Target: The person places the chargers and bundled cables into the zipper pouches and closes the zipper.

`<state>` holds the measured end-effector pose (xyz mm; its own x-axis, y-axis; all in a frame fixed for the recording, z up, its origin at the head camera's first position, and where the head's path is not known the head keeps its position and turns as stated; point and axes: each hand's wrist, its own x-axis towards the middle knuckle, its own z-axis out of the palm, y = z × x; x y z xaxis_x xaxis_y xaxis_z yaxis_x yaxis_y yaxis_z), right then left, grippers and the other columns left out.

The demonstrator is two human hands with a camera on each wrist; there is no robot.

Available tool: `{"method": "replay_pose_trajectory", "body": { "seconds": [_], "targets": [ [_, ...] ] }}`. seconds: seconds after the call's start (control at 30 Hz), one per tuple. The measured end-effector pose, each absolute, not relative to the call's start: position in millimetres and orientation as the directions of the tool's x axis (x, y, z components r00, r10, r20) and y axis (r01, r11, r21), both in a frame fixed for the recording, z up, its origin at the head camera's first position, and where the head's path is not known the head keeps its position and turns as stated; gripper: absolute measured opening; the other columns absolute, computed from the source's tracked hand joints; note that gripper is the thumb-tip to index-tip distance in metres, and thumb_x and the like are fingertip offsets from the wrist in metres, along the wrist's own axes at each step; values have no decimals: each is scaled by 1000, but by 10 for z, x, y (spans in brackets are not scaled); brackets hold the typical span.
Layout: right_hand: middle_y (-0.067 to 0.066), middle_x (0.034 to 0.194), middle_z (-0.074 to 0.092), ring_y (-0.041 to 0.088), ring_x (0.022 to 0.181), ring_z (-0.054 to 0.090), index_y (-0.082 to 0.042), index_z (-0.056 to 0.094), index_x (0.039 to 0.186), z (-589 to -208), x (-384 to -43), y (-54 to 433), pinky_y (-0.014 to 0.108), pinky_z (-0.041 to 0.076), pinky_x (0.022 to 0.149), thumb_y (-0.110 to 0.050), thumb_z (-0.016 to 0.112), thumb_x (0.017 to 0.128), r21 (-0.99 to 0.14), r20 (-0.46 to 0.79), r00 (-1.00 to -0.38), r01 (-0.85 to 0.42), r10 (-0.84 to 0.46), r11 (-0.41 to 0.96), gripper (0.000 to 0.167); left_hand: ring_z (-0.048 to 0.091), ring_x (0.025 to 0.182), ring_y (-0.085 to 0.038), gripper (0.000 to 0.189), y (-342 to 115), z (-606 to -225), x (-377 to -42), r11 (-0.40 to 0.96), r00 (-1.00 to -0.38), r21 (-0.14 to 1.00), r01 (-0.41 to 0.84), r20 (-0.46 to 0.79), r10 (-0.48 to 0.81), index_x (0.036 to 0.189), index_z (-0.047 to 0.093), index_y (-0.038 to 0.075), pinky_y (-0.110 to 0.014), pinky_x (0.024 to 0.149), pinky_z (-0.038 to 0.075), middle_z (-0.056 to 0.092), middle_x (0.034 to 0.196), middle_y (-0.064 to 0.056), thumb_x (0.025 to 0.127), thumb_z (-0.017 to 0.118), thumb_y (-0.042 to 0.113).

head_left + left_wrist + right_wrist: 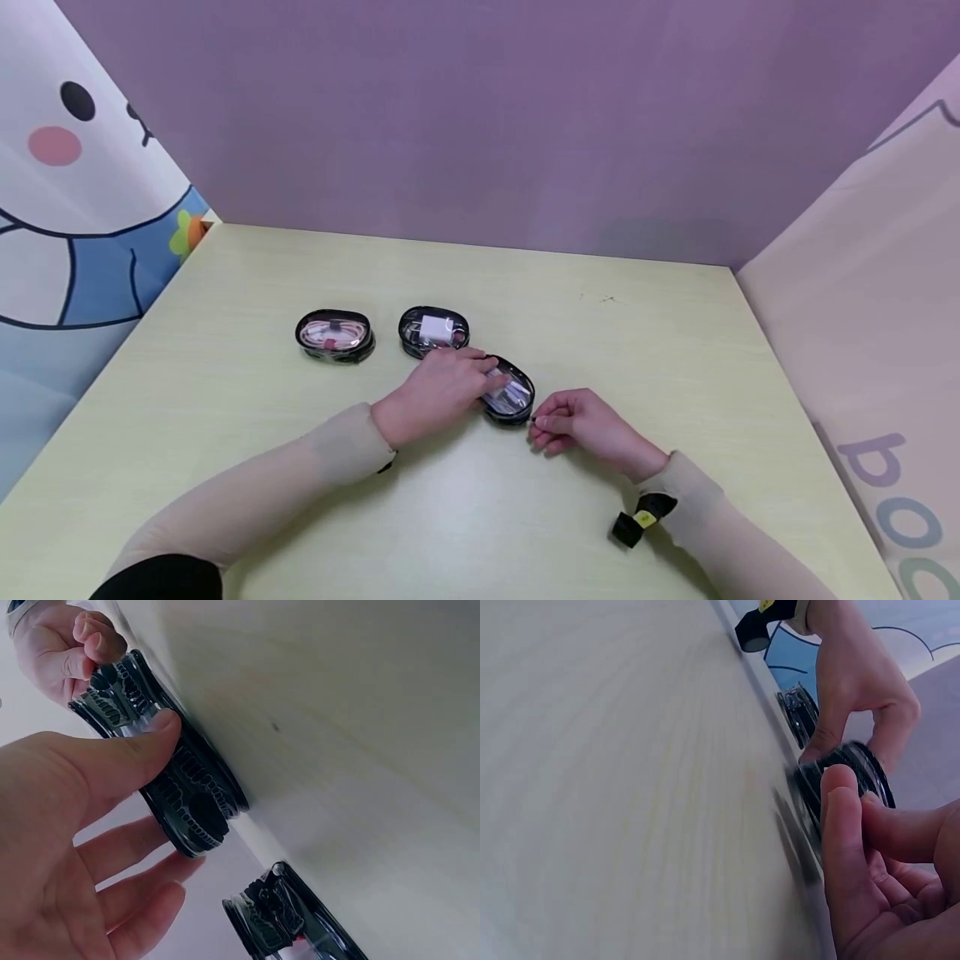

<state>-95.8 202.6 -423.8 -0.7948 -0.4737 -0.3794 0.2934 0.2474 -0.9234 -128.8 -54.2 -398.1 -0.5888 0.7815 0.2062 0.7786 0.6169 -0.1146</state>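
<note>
In the head view my left hand grips a small oval zip case with black edges and a clear window. White items show through that window. The left wrist view has my thumb along the case's zipped side, fingers on the opposite side. At the right end of the case, my right hand pinches a small dark zipper pull between thumb and forefinger. The pull is mostly hidden by the fingertips in the right wrist view, where the case appears right behind them.
A similar case with a white block inside sits just behind my left hand. Farther left lies another case holding a coiled pinkish cable. All are on a pale wooden table, with a purple panel along its back edge.
</note>
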Motion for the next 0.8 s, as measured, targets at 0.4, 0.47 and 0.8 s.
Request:
{"method": "replay_pose_trajectory", "body": {
  "seconds": [0.4, 0.47, 0.8],
  "targets": [
    [22, 95, 72, 23, 82, 72, 11, 63, 100, -4267, -889, 1868, 34, 59, 74, 2, 60, 96, -935, -354, -815, 320, -458, 154, 11, 66, 81, -20, 35, -397, -3995, -1292, 679, -648, -123, 723, 217, 730, 117, 74, 27, -37, 56, 55, 71, 97, 1, 83, 80, 31],
    [22, 95, 72, 22, 82, 72, 12, 62, 102, -4276, -874, 1843, 34, 59, 74, 2, 59, 96, -933, -356, -823, 336, -444, 126, 12, 64, 77, -19, 34, -377, -3987, -1292, 686, -656, -127, 716, 213, 724, 116, 74, 27, -36, 54, 54, 71, 94, 1, 83, 80, 32],
    [20, 96, 72, 21, 85, 72, 14, 60, 107, -4295, -854, 1825, 32, 59, 74, 2, 57, 97, -929, -363, -838, 359, -407, 89, 16, 64, 85, -19, 46, -372, -3944, -1305, 691, -670, -160, 705, 171, 723, 120, 72, 30, -41, 77, 52, 71, 99, 2, 78, 83, 43]
  ]
}}
